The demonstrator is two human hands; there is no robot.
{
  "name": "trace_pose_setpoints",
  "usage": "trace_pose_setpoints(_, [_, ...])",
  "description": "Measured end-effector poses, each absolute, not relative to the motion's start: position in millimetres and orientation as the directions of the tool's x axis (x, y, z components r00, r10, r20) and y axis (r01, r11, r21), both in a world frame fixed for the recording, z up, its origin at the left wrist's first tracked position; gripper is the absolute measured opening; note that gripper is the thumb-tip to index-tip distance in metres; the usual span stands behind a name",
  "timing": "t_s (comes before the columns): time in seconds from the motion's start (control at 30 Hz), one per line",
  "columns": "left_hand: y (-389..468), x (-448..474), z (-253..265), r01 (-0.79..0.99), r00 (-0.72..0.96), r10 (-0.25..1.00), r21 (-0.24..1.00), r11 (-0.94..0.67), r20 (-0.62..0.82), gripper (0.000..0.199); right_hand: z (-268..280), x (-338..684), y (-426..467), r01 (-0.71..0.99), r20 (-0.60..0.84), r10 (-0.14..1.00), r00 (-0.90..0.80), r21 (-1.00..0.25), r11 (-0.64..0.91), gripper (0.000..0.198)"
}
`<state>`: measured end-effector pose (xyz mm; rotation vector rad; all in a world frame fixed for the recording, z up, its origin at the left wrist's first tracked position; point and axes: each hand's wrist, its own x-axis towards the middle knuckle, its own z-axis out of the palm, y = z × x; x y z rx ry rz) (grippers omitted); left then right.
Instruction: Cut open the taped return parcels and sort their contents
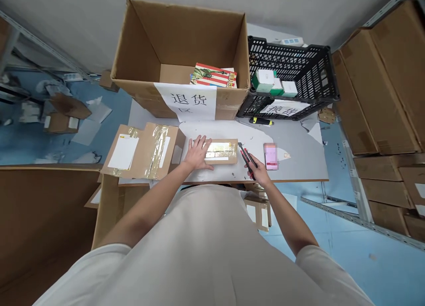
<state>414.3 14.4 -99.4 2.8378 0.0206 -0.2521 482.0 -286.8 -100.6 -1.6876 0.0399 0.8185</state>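
Observation:
A small taped cardboard box (221,151) lies flat on the white table, with clear tape and a label strip on its top. My left hand (198,154) rests with fingers spread on the left end of this box. In my right hand (257,170) is a black and red utility knife (246,155), its tip close to the box's right end. The fingers are wrapped round the knife's handle. A pink-screened phone (271,156) lies just right of that hand.
Two taped cartons (146,151) sit at the table's left. Behind stand a large open cardboard box (139,91) holding a striped packet and a black plastic crate (318,82) with small boxes. A yellow-black cutter (261,121) lies before the crate. Stacked cartons (381,89) line the right.

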Motion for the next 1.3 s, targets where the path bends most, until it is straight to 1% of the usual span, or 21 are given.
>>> trace_pose_setpoints(0.1, [16.5, 416.4, -107.5, 0.032, 0.992, -0.012, 0.338, -0.941, -0.126, 0.126, -104.1, 484.7, -293.5, -0.439, -0.539, 0.423, 0.728, -0.841, -0.317, 0.079])
trace_pose_setpoints(0.27, [17.4, 414.2, -114.3, 0.015, 0.999, 0.000, 0.407, -0.913, -0.036, 0.118, -101.4, 492.7, -308.9, -0.388, -0.563, 0.501, 0.657, -0.823, -0.416, 0.078])
trace_pose_setpoints(0.47, [17.4, 414.7, -116.6, 0.021, 0.999, 0.007, 0.455, -0.890, -0.032, 0.115, -90.9, 483.7, -323.6, -0.388, -0.608, 0.564, 0.558, -0.793, -0.470, 0.078])
trace_pose_setpoints(0.57, [18.5, 414.4, -116.1, 0.004, 1.000, -0.006, 0.462, -0.887, -0.020, 0.115, -87.1, 472.5, -329.9, -0.413, -0.633, 0.565, 0.530, -0.774, -0.480, 0.077])
trace_pose_setpoints(0.67, [19.9, 413.5, -115.4, -0.023, 1.000, -0.030, 0.460, -0.887, -0.008, 0.115, -84.2, 463.5, -340.2, -0.445, -0.656, 0.529, 0.538, -0.754, -0.483, 0.075])
trace_pose_setpoints(0.73, [18.6, 413.2, -114.6, -0.003, 1.000, -0.009, 0.454, -0.891, -0.012, 0.116, -85.0, 458.0, -345.3, -0.469, -0.638, 0.459, 0.619, -0.768, -0.436, 0.076])
trace_pose_setpoints(0.77, [16.6, 413.2, -114.0, 0.023, 1.000, 0.018, 0.451, -0.892, -0.015, 0.116, -86.9, 454.9, -344.9, -0.481, -0.614, 0.403, 0.679, -0.786, -0.388, 0.076])
trace_pose_setpoints(0.83, [9.4, 413.3, -112.4, 0.106, 0.994, 0.110, 0.446, -0.889, -0.017, 0.117, -93.8, 448.2, -334.3, -0.499, -0.557, 0.265, 0.787, -0.828, -0.257, 0.073])
trace_pose_setpoints(0.87, [4.5, 413.0, -111.6, 0.163, 0.984, 0.175, 0.444, -0.881, -0.014, 0.118, -98.4, 444.9, -323.4, -0.509, -0.541, 0.213, 0.814, -0.840, -0.188, 0.068])
trace_pose_setpoints(0.9, [-0.9, 412.2, -110.7, 0.226, 0.969, 0.246, 0.442, -0.868, -0.012, 0.119, -103.3, 442.0, -309.1, -0.524, -0.539, 0.184, 0.822, -0.843, -0.125, 0.063])
trace_pose_setpoints(0.97, [-10.9, 408.2, -109.6, 0.345, 0.928, 0.373, 0.432, -0.833, -0.021, 0.120, -112.0, 438.9, -274.1, -0.562, -0.554, 0.200, 0.808, -0.827, -0.021, 0.056])
trace_pose_setpoints(1.03, [-17.4, 399.9, -109.9, 0.411, 0.901, 0.429, 0.423, -0.807, -0.058, 0.109, -117.5, 441.3, -238.9, -0.582, -0.556, 0.252, 0.792, -0.813, 0.037, 0.054])
trace_pose_setpoints(1.1, [-19.0, 386.9, -112.3, 0.405, 0.911, 0.397, 0.441, -0.801, -0.114, 0.085, -119.4, 449.8, -212.6, -0.561, -0.531, 0.285, 0.798, -0.827, 0.030, 0.052])
trace_pose_setpoints(1.17, [-17.8, 370.5, -116.9, 0.362, 0.931, 0.330, 0.507, -0.782, -0.157, 0.064, -119.0, 462.6, -198.8, -0.517, -0.496, 0.294, 0.817, -0.856, -0.007, 0.049])
trace_pose_setpoints(1.23, [-17.2, 354.1, -122.7, 0.320, 0.946, 0.287, 0.589, -0.742, -0.153, 0.055, -118.0, 476.1, -195.2, -0.482, -0.470, 0.306, 0.828, -0.875, -0.040, 0.047])
trace_pose_setpoints(1.3, [-18.8, 341.3, -127.7, 0.294, 0.951, 0.283, 0.643, -0.707, -0.124, 0.052, -117.1, 486.2, -196.9, -0.463, -0.458, 0.330, 0.825, -0.884, -0.069, 0.047])
